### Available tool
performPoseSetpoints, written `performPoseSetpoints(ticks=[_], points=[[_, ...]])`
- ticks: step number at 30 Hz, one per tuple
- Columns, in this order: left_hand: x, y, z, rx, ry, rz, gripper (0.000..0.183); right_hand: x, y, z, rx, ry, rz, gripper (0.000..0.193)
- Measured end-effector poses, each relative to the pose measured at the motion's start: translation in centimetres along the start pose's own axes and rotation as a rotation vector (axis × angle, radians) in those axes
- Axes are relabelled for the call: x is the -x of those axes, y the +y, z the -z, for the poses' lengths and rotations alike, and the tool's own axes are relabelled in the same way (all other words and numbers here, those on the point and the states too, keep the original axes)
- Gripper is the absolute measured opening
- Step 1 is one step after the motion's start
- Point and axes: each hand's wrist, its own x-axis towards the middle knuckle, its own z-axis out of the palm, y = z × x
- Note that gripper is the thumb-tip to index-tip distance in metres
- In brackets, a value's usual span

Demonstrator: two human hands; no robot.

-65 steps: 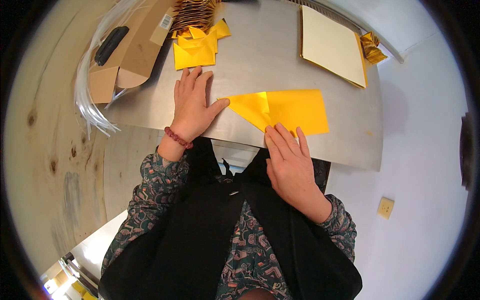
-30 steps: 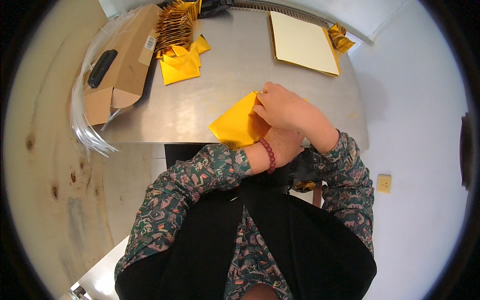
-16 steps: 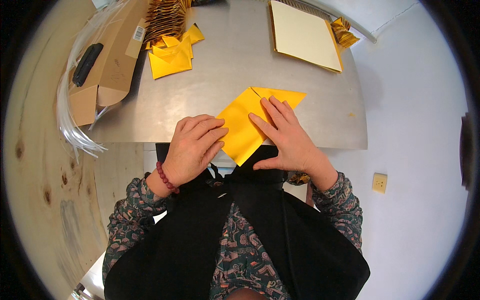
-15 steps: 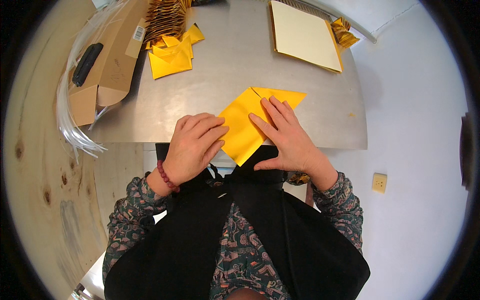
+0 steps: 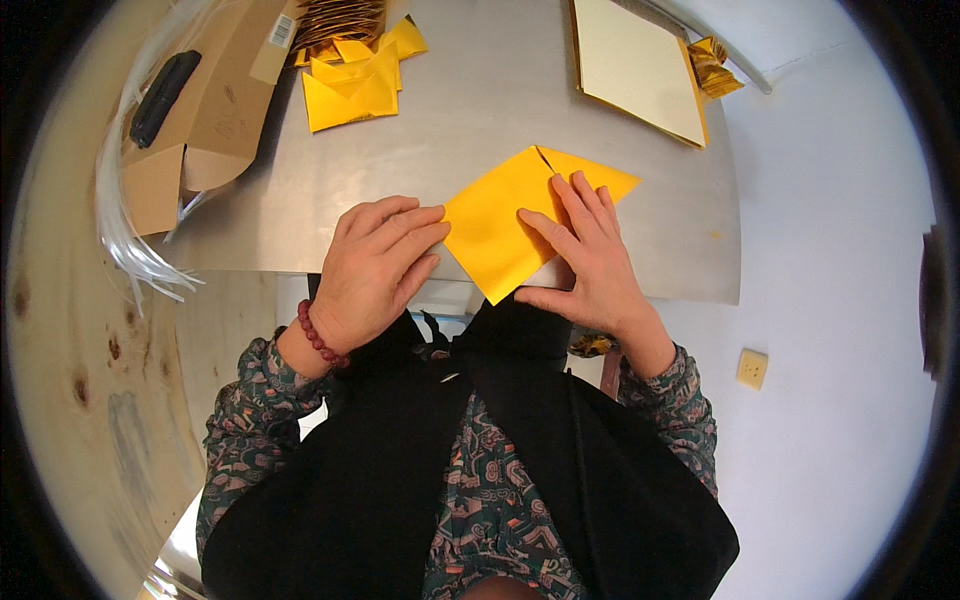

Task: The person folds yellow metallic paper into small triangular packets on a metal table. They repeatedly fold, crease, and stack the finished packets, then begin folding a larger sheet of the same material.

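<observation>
Both hands are flat on a yellow folded paper [image 5: 495,225] at the near edge of the grey surface [image 5: 480,120], one corner of it poking out over the edge toward the person. The left hand [image 5: 375,270] lies open with its fingertips on the paper's left corner, palm down, not gripping anything. The right hand [image 5: 585,255] is spread open too, fingers pressing the paper's right half. Farther back there's a pile of yellow folded pieces [image 5: 355,75], a cardboard box [image 5: 205,110] to the left with what looks like clear plastic strips [image 5: 125,240] hanging off, and a cream sheet stack [image 5: 635,60] on the right.
</observation>
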Motion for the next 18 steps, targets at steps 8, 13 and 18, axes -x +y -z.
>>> performPoseSetpoints(ticks=[8, 13, 18], points=[[0.0, 0.1, 0.1, 0.028, 0.004, 0.018, 0.034, -0.2, -0.2, 0.0, -0.039, 0.029, -0.062, 0.071], [-0.1, 0.2, 0.1, 0.039, 0.003, 0.043, 0.031, -0.4, 0.2, -0.3, -0.116, 0.092, -0.121, 0.042], [-0.2, 0.3, 0.2, 0.062, -0.014, 0.064, 0.032, -0.8, -0.2, -0.9, -0.252, 0.174, -0.22, 0.017]])
